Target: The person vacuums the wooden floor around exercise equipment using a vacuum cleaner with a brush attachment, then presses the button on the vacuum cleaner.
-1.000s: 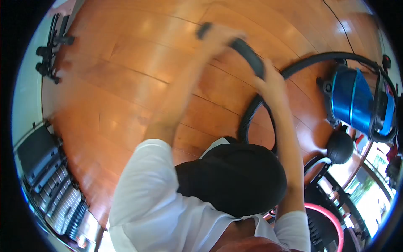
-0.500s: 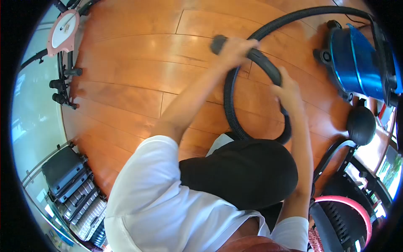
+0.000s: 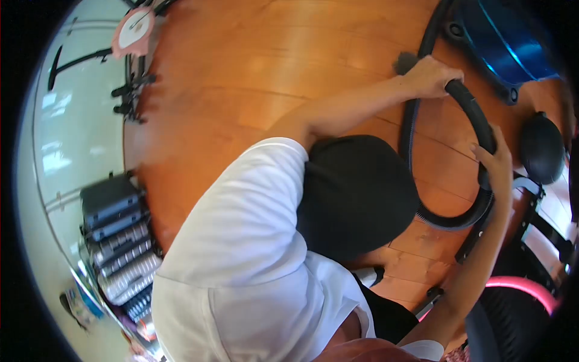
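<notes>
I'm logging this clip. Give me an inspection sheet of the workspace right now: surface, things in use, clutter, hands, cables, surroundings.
Surface: glossy orange-brown plank floor, catching light.
Things in use: curved black tube, held in both hands; it seems to join the ribbed hose, which loops beside the knee. Blue canister on castors, cut off by the frame.
Clutter: stacked dark and silver cases at picture left; black rounded object and pink curved rim at picture right.
Left hand: closed around the tube near its free end.
Right hand: gripping the tube lower down.
Cables: nothing seen.
Surroundings: pale reflective wall; pink-and-black stand by it.
</notes>
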### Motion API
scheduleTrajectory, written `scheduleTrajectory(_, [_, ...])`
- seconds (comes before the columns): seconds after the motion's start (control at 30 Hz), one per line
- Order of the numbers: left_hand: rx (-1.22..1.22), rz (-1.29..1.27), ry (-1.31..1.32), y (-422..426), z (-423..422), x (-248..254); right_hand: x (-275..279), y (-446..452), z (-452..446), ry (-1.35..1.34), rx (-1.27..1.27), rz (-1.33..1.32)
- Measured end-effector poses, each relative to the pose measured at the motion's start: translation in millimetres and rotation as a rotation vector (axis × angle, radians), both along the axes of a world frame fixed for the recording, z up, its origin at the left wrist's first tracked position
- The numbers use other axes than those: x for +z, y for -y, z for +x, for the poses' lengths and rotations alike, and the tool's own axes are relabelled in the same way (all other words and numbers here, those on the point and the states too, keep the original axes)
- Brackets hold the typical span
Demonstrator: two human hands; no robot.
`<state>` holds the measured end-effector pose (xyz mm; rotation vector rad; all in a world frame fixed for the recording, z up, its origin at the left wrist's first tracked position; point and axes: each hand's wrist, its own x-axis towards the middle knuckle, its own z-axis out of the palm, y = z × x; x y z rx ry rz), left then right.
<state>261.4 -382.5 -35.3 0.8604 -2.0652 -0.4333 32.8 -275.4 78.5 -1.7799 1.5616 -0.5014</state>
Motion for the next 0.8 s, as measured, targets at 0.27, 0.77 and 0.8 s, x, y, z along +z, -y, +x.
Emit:
scheduleTrajectory(0.27, [0.377, -0.271, 0.295, -94.1, 116.6, 166.6, 79.1, -8.5, 42.3, 0.308, 0.299, 0.108])
scheduleTrajectory(0.77, [0.827, 0.655, 0.659, -425.6, 195.0, 257.2, 60.6, -106.6, 130.6, 0.231, 0.857, 0.253])
scheduleTrajectory(0.8, [0.838, 0.691, 0.659, -436.1, 201.1, 262.8, 48.6, -110.3, 126.3, 0.251, 0.83, 0.297])
